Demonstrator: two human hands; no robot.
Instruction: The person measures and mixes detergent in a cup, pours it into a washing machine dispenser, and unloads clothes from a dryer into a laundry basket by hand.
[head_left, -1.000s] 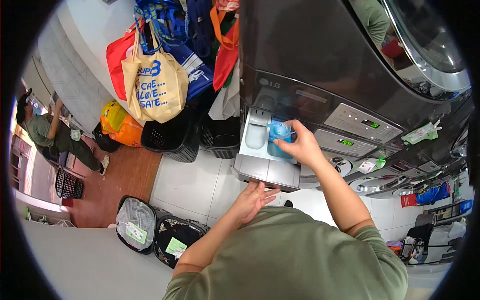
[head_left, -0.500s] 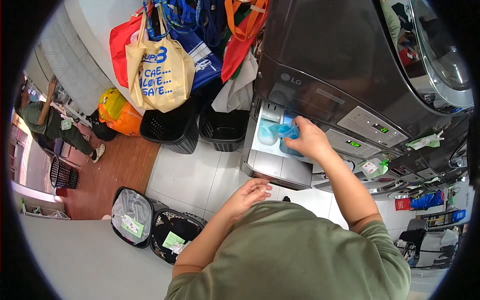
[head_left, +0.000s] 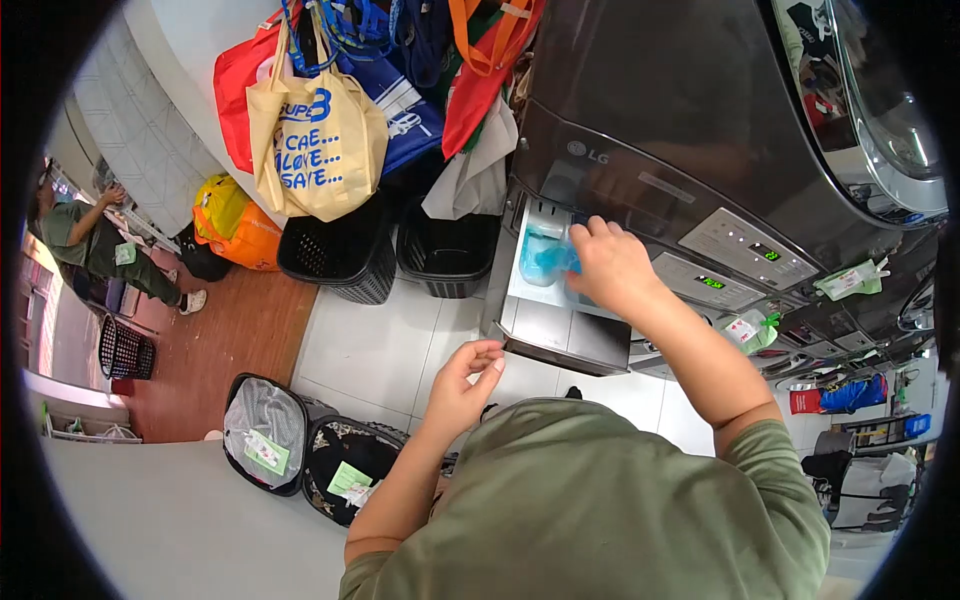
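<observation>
A dark machine [head_left: 625, 120] has its drawer [head_left: 541, 322] pulled out, with the left hand [head_left: 458, 392] empty and loosely curled near the front corner, though whether it touches there I cannot tell. The right hand [head_left: 618, 270] pinches a small blue cup [head_left: 573, 260], partly hidden, over the drawer, and the step in hand looks like pouring blue liquid [head_left: 541, 262] into the compartment; the next move seems to call for a steady tilt above it.
</observation>
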